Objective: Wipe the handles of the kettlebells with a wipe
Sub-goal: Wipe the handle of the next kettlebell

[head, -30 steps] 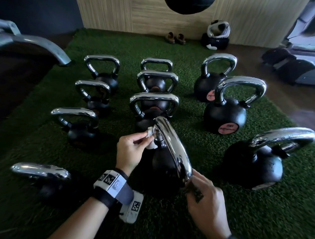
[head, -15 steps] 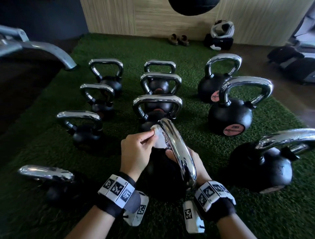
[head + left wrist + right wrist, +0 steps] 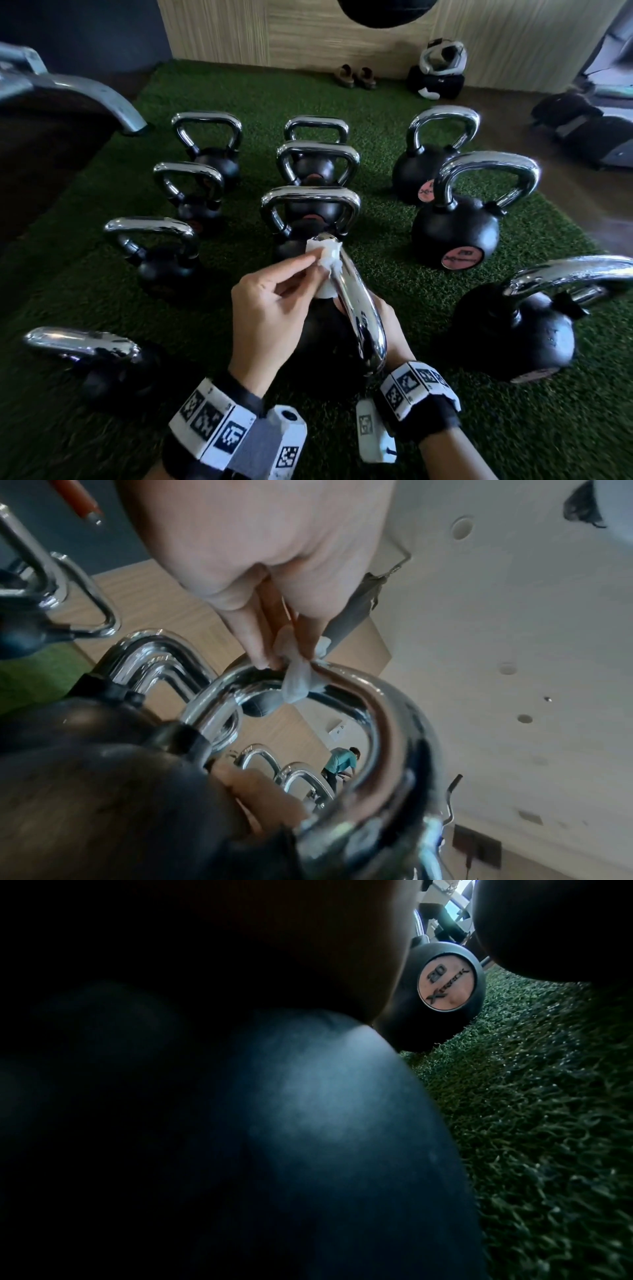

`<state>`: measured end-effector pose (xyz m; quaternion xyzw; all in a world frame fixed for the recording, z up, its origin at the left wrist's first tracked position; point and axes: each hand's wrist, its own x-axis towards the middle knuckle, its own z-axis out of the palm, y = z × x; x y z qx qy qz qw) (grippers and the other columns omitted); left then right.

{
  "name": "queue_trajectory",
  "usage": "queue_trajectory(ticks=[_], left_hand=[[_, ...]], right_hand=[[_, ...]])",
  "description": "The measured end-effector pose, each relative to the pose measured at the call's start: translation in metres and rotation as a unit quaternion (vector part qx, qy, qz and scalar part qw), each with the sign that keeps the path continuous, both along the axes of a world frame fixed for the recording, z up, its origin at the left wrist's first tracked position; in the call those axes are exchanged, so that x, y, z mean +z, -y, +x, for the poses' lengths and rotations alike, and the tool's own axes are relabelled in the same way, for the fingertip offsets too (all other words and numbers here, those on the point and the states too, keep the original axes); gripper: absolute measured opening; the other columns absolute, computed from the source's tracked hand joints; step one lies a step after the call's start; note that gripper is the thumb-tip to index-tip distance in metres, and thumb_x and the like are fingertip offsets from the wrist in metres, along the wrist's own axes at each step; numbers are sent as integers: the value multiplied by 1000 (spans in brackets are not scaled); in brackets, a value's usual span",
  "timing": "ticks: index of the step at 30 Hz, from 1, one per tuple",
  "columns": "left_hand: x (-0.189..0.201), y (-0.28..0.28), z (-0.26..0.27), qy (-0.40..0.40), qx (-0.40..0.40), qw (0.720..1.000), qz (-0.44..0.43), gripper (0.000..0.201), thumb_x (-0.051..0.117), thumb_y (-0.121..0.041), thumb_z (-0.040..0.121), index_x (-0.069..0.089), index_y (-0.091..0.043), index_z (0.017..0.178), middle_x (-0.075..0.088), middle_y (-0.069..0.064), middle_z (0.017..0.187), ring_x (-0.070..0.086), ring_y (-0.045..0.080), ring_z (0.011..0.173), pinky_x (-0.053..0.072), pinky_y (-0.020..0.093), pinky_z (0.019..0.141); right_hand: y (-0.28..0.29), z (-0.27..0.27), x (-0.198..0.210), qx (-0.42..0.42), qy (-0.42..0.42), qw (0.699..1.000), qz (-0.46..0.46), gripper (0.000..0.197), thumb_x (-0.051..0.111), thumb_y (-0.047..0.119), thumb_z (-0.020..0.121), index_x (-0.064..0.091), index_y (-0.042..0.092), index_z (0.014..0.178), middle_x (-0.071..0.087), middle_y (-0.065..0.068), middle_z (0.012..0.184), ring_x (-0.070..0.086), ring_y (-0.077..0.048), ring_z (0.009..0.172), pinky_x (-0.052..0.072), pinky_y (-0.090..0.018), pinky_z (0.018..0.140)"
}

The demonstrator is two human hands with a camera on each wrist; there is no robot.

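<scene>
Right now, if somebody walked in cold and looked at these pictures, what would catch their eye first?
Probably the left hand pinching a white wipe against the far end of the chrome handle of the nearest kettlebell, front and centre. The right hand rests against that bell's right side, mostly hidden behind the handle. Beyond them, rows of black kettlebells with shiny handles stand on the green turf.

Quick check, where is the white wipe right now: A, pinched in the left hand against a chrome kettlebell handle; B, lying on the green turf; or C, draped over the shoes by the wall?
A: the left hand pinches the wipe against the nearest kettlebell's handle.
</scene>
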<state>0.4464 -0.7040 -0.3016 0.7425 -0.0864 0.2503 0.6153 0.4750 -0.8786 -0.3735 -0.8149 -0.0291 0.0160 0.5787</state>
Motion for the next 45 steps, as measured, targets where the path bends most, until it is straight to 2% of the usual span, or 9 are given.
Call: queue_trajectory(ticks=[4, 10, 16, 22, 26, 33, 37, 41, 45], left_hand=[[10, -5, 9, 0, 10, 1000, 28, 29, 80, -16, 89, 77, -10, 118, 79, -6, 106, 75, 2, 94, 60, 22, 86], [5, 13, -44, -15, -32, 999, 1, 22, 81, -12, 87, 80, -12, 108, 80, -10, 99, 78, 5, 85, 64, 27, 75], [-2, 8, -39, -43, -59, 996, -57, 17, 79, -18, 87, 79, -10, 102, 81, -3, 91, 79, 16, 81, 65, 38, 73], [-27, 22, -79, -39, -96, 989, -105, 10, 83, -18, 85, 76, -14, 92, 80, 0, 89, 79, 17, 80, 63, 25, 71], [-45, 17, -75, -9, -99, 993, -58, 21, 80, -18, 82, 76, -33, 95, 79, -12, 91, 79, 11, 82, 64, 25, 73], [-53, 5, -71, 104, -86, 983, 129, 5, 81, -10, 86, 78, -7, 87, 79, -9, 97, 74, -1, 93, 61, 22, 80], [-72, 3, -68, 110, -77, 972, 191, 6, 77, -20, 90, 79, -15, 90, 78, -11, 104, 73, 2, 101, 62, 29, 82], [-65, -1, -67, 82, -85, 970, 211, 4, 76, -24, 89, 77, -21, 92, 76, -17, 102, 71, -3, 98, 60, 24, 83], [-41, -13, -57, -57, -118, 989, 71, 12, 83, -20, 85, 82, -19, 97, 79, -15, 97, 75, 2, 90, 58, 22, 82]], right_hand=[[0, 0, 1, -4, 12, 999, -37, 28, 72, 26, 88, 65, 54, 88, 69, 18, 96, 65, -10, 96, 55, -42, 92], [-2, -2, -1, -3, 17, 1000, -25, 21, 66, 48, 83, 67, 45, 103, 74, 7, 110, 71, -15, 100, 58, -49, 91], [0, 1, -6, -13, 16, 999, -32, 19, 71, 35, 91, 69, 39, 109, 74, 7, 111, 71, -13, 101, 58, -49, 90], [5, 0, -8, 3, 43, 999, -21, 39, 72, 20, 89, 62, 57, 83, 64, 26, 77, 57, 2, 72, 49, -33, 71], [6, 3, -14, -2, 32, 999, -14, 44, 70, 18, 90, 59, 59, 78, 59, 31, 72, 51, 7, 69, 43, -30, 72], [8, 3, -21, -3, 16, 1000, -1, 50, 67, 10, 92, 64, 57, 75, 58, 34, 66, 47, 10, 70, 42, -24, 67], [3, -6, -15, -24, -12, 999, 36, 49, 47, -7, 102, 57, 41, 94, 67, 24, 89, 61, 7, 90, 52, -23, 91], [2, -12, 4, -1, -20, 999, 30, 43, 60, 11, 96, 66, 49, 76, 64, 34, 67, 54, 4, 73, 47, -27, 73], [9, -21, 42, 23, -53, 995, 84, 17, 63, 33, 97, 78, 30, 91, 73, 8, 80, 61, -10, 73, 48, -36, 71]])
